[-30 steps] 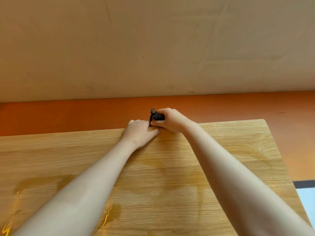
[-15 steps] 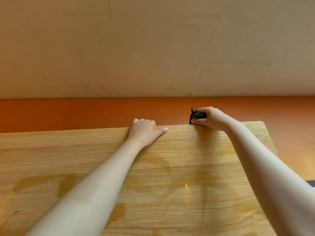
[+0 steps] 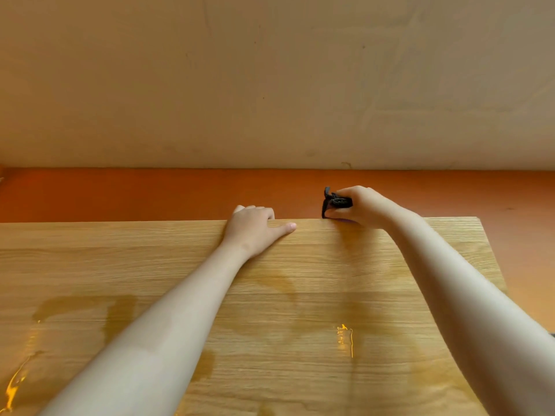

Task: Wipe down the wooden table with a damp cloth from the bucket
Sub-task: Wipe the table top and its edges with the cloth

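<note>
Two bare hands reach to the far edge of the wooden table [image 3: 300, 295]. Right hand [image 3: 365, 207] is closed in a tight fist around a bunched dark cloth [image 3: 335, 202], pressed at the far edge, right of centre; a bit of cloth pokes out past the knuckles on the left side and hangs just over the edge. Left hand [image 3: 255, 229] rests flat on the tabletop, holding nothing, fingers curled over the far edge, thumb stretched out toward the right hand; the two hands are near each other but apart. Wet patches [image 3: 84, 307] darken the wood on the near left and middle, with bright glints [image 3: 345, 337] of reflected light on the damp film. Beyond the table, orange floor [image 3: 150, 193], then a beige wall [image 3: 270, 85] with faint cracks. Both forearms are bare. Bucket not in view.
</note>
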### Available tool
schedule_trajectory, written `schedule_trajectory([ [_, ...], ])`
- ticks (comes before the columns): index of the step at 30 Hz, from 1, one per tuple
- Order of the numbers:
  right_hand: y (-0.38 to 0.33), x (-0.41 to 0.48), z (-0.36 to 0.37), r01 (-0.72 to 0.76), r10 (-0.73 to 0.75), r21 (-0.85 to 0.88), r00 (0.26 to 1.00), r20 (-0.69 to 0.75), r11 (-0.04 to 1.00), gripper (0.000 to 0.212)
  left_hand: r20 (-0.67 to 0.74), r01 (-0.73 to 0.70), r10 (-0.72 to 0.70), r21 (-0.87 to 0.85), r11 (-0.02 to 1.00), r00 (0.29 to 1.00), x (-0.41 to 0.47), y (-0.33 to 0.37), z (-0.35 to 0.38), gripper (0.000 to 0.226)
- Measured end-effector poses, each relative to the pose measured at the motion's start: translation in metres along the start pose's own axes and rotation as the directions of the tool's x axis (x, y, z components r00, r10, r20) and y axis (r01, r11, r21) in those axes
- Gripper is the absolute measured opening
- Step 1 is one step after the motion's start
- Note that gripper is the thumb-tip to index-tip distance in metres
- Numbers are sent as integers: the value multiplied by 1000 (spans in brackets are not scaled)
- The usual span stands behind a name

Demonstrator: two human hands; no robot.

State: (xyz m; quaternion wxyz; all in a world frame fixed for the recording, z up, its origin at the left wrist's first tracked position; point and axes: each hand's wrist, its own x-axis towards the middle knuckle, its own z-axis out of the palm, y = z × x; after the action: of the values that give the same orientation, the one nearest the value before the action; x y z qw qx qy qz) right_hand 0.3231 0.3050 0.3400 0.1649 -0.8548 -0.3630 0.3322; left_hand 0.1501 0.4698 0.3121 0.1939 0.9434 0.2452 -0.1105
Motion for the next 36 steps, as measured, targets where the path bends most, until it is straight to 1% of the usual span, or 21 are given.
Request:
schedule_trajectory([
  [3, 21, -16, -15, -56, 54, -30, 997, -56, 998, 13, 6, 3, -3, -8, 1000, 1000, -2, -1, 0, 48],
  [6, 8, -17, -5, -49, 42, -60, 993, -111, 997, 13, 17, -13, 14, -37, 999, 1000, -4, -1, -2, 52],
  [7, -3, -14, 1, -35, 28, -56, 994, -110, 998, 14, 20, -24, 25, -93, 995, 999, -6, -2, -4, 49],
  [9, -27, -7, 18, 6, -8, -23, 995, -100, 1000, 12, 33, -9, 19, -271, 963, 999, -11, -9, -15, 40],
  [10, -40, -2, 27, 23, -23, -1, 995, -100, 1000, 12, 16, -16, 23, -315, 949, 1000, -14, -18, -24, 39],
  [12, -67, 8, 43, 42, -38, 35, 994, -105, 999, 11, -33, -64, 58, -246, 967, 998, -22, -50, -42, 43],
  [14, -95, 18, 59, 51, -45, 66, 994, -96, 996, 11, -18, -62, 60, -136, 989, 998, -33, -98, -59, 49],
  [15, -108, 23, 66, 59, -52, 80, 994, -92, 995, 12, 5, -34, 34, -87, 996, 999, -40, -124, -66, 52],
  [18, -157, 39, 94, 94, -86, 111, 994, -74, 989, 10, 93, 99, -100, 19, 995, 991, -60, -197, -79, 55],
  [20, -193, 51, 115, 110, -103, 124, 993, -64, 986, 14, 123, 125, -130, 46, 991, 984, -68, -228, -77, 53],
  [23, -239, 69, 143, 130, -123, 120, 990, -66, 984, 19, 111, 94, -94, 9, 996, 989, -64, -237, -70, 52],
  [26, -276, 83, 165, 129, -122, 78, 989, -85, 989, 24, 110, 89, -90, 16, 996, 990, -59, -238, -69, 52],
  [28, -288, 87, 172, 119, -115, 60, 990, -78, 991, 20, 94, 71, -71, -1, 997, 993, -58, -239, -67, 48],
  [30, -289, 84, 170, 114, -110, 69, 992, -61, 991, 20, 83, 64, -63, -5, 998, 995, -60, -241, -66, 50],
  [33, -268, 70, 152, 85, -81, 52, 995, -64, 995, 25, 64, 58, -58, 8, 998, 996, -59, -241, -64, 57],
  [36, -224, 51, 124, -22, 24, 26, 996, -82, 999, 27, 69, 58, -58, 6, 998, 996, -59, -242, -62, 59],
])
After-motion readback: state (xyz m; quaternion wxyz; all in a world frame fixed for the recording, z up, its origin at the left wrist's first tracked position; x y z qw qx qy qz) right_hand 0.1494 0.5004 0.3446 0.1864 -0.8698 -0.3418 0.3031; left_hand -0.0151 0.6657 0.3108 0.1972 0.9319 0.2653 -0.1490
